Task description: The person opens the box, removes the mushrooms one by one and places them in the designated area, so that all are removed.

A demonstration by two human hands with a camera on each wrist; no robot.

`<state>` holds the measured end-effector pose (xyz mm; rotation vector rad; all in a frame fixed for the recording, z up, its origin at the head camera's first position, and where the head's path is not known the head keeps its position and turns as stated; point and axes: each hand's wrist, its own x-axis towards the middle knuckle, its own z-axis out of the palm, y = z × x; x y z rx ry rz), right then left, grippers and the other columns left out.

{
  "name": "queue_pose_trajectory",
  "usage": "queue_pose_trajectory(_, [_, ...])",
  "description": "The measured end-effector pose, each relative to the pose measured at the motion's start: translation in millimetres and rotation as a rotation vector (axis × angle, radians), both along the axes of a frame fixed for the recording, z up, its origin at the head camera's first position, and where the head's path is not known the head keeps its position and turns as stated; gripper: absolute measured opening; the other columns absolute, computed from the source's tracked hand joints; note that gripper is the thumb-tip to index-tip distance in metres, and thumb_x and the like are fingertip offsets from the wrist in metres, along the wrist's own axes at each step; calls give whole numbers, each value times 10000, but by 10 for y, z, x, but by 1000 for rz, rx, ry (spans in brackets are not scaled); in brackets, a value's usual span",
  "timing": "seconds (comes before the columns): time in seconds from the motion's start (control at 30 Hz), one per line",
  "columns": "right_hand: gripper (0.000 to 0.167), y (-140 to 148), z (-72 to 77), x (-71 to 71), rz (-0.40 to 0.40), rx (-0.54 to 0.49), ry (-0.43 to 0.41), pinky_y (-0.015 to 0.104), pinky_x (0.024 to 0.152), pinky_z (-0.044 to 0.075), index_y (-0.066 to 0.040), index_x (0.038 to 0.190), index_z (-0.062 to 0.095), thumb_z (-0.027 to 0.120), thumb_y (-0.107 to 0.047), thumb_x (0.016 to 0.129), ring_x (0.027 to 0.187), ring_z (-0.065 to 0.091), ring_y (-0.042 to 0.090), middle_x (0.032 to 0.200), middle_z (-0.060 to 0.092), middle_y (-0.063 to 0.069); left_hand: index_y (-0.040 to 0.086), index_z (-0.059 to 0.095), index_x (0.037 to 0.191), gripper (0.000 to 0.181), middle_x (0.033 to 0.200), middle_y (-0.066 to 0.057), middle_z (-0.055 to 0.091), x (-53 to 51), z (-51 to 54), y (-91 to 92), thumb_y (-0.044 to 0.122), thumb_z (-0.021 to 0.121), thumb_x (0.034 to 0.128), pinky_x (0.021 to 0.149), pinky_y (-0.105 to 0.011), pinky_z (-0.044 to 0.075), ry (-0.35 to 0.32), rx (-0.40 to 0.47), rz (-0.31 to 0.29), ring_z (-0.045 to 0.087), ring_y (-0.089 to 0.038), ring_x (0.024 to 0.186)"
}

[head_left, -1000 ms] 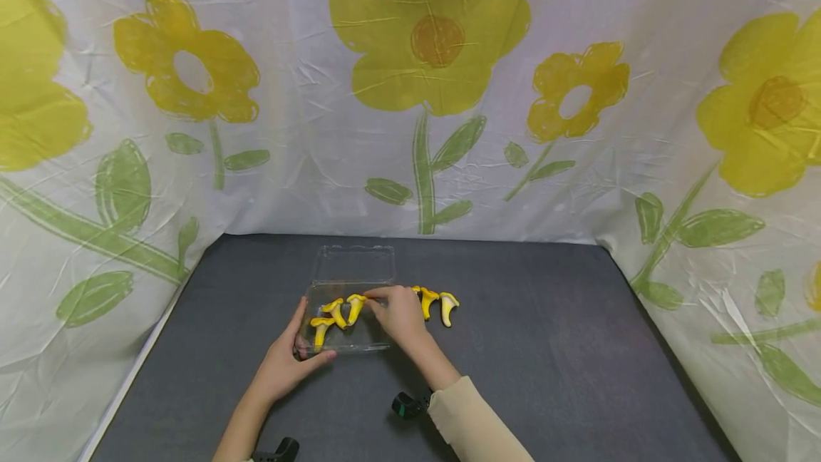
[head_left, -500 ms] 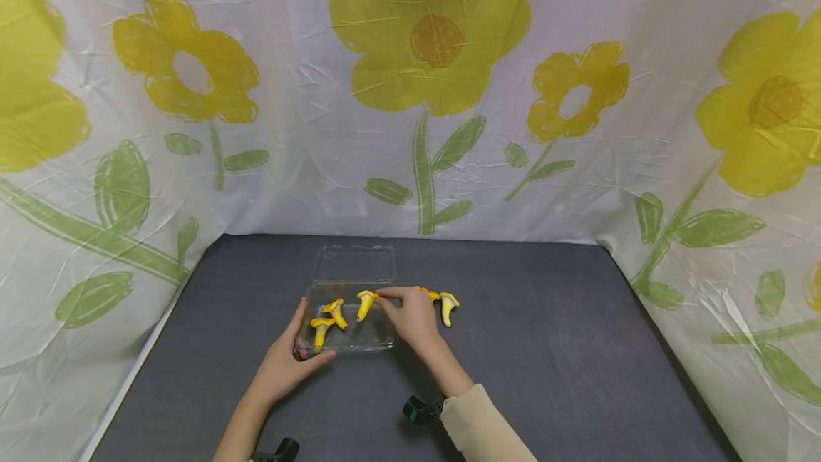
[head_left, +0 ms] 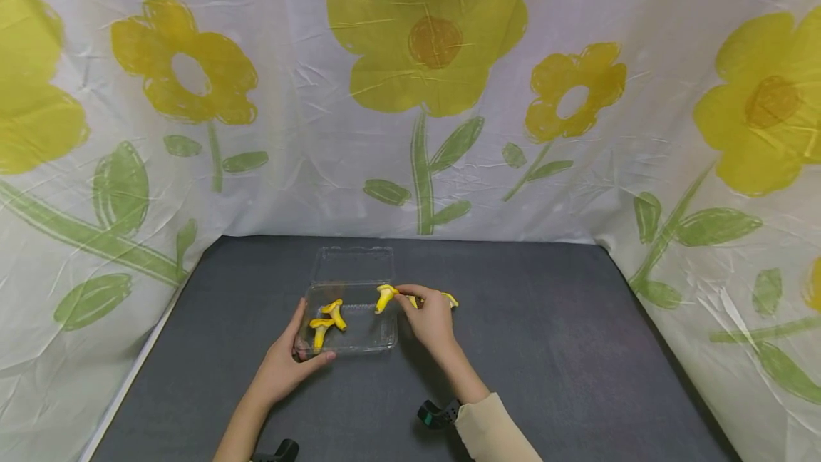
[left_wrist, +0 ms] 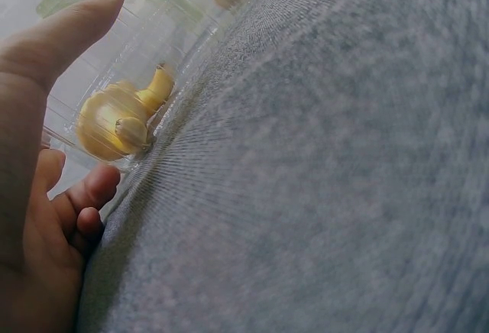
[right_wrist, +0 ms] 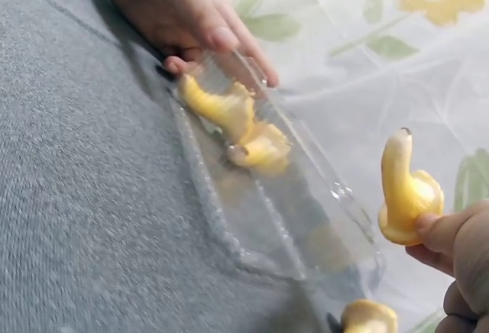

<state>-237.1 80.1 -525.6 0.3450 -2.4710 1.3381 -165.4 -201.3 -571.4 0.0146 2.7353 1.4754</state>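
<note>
My right hand (head_left: 431, 319) pinches a yellow chanterelle mushroom (head_left: 385, 298) by its cap, between thumb and fingertips. In the right wrist view this chanterelle (right_wrist: 409, 192) is stem up, apart from the clear plastic box (head_left: 368, 339). The head view places it over the box's right rear part. Two more chanterelles, a front one (head_left: 320, 334) and one behind it (head_left: 336, 314), lie in the left half of the box. My left hand (head_left: 282, 366) holds the box's left side, thumb at the front corner and fingers along the side wall.
The box's clear lid (head_left: 354, 264) is folded back behind it. Right of the box, more chanterelles (head_left: 452, 299) lie on the dark grey table (head_left: 577, 362), partly hidden by my right hand. A flower-printed white cloth (head_left: 308, 162) hangs around the table.
My right hand has moved right and slightly back, carrying the pinched chanterelle from the middle of the box toward its right rear. My left hand and the box have stayed in place.
</note>
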Motion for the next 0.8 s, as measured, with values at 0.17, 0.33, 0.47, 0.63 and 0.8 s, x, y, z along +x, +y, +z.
queue_pose_trajectory(0.17, [99,114,34,10,-25,-16,37,198,477,336,-106,1021,866,843,-130,928,537,521,175,902,804,42,202,64,1733,1237,786,-13,499,-1,5,-2,427,904,853,672,-297,390,-8,1,-3,450,-137,681])
queue_pose_trajectory(0.33, [103,245,-5,29,-42,-19,26,198,502,475,-101,1033,861,832,-129,938,566,650,156,962,816,69,207,61,1733,1238,790,-14,499,-1,2,-6,431,903,854,676,-298,390,-8,5,-3,452,-138,687])
queue_pose_trajectory(0.47, [108,334,-61,64,-57,-5,22,189,480,434,-86,1035,858,833,-114,934,520,566,79,965,814,86,203,62,1732,1238,793,-15,496,0,-2,-5,426,905,854,682,-299,389,-2,9,-4,452,-137,691])
queue_pose_trajectory(0.63, [109,408,-183,111,-62,22,43,193,419,292,-85,1023,861,847,-113,919,401,253,-57,976,813,86,201,57,1732,1240,794,-17,500,-2,-2,-8,432,903,855,682,-300,391,-2,4,-7,456,-139,691])
queue_pose_trajectory(0.8, [111,461,-303,165,-69,51,66,188,425,286,-94,1017,860,857,-111,907,412,227,-85,900,806,47,207,55,1732,1240,795,-21,504,-6,1,-8,437,901,855,681,-303,392,-9,3,-9,459,-145,693])
